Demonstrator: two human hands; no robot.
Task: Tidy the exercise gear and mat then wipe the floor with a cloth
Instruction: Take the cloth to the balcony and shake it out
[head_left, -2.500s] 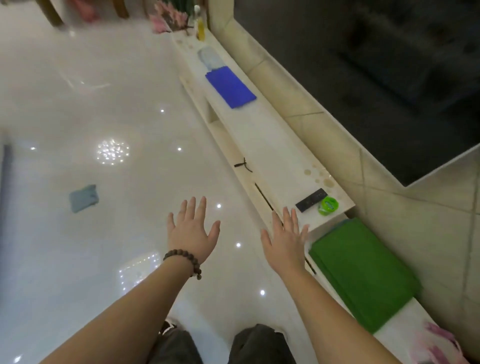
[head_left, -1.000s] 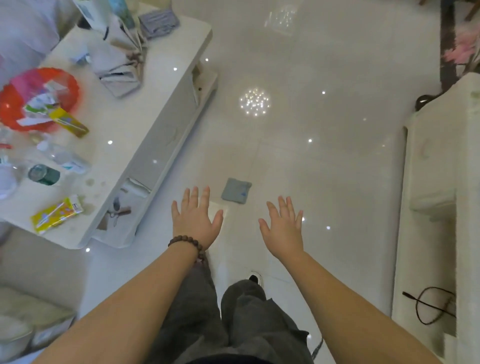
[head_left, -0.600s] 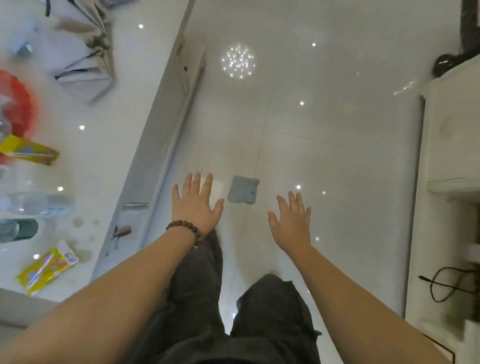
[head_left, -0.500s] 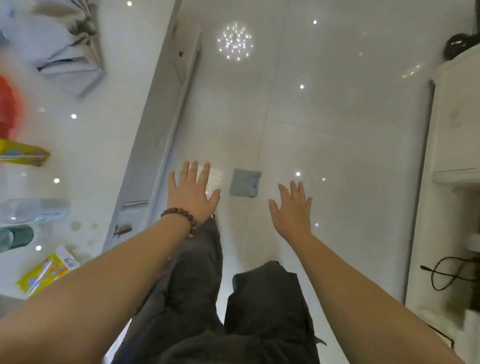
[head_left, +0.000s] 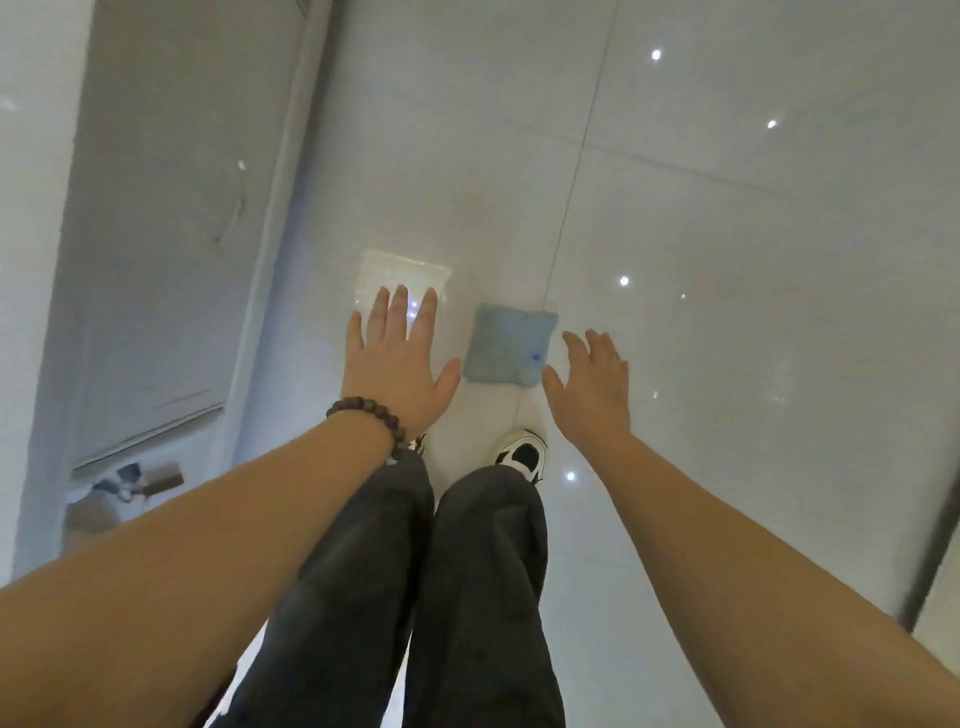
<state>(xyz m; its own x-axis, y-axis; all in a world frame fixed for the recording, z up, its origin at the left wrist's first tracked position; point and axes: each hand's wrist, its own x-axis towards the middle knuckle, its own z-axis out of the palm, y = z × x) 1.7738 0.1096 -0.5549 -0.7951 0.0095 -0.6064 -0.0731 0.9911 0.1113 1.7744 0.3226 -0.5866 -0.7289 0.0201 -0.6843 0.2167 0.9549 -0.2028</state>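
Note:
A small folded grey-blue cloth (head_left: 508, 344) lies flat on the glossy white tiled floor (head_left: 727, 260), just ahead of my feet. My left hand (head_left: 397, 364), with a bead bracelet at the wrist, is held out flat with fingers spread, to the left of the cloth. My right hand (head_left: 592, 387) reaches out with relaxed fingers at the cloth's right edge. Both hands hold nothing and hover above the floor. No mat or exercise gear is in view.
The side of a white low table (head_left: 156, 260) runs along the left, with small items on its lower shelf (head_left: 130, 480). My dark trousers and a black-and-white shoe (head_left: 522, 457) stand just behind the cloth. A dark strip (head_left: 935, 545) edges the right.
The view has turned from the wall shelf with the green mat to the floor and closed in on the cloth. Both hands stay open and now flank it.

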